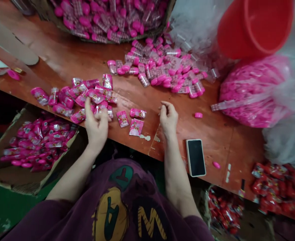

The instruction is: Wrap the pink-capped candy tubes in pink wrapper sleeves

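Note:
My left hand rests at the near edge of a wooden table, fingers curled among a spread of pink foil packets; whether it grips one I cannot make out. My right hand sits on bare wood with its fingers curled loosely, nothing visible in them. Two loose packets lie between the hands. A heap of clear tubes with pink caps lies further back.
A phone lies face up by my right forearm. A red bucket and a bag of pink pieces stand at the right. A basket of tubes is at the back. A cardboard box of packets sits below left.

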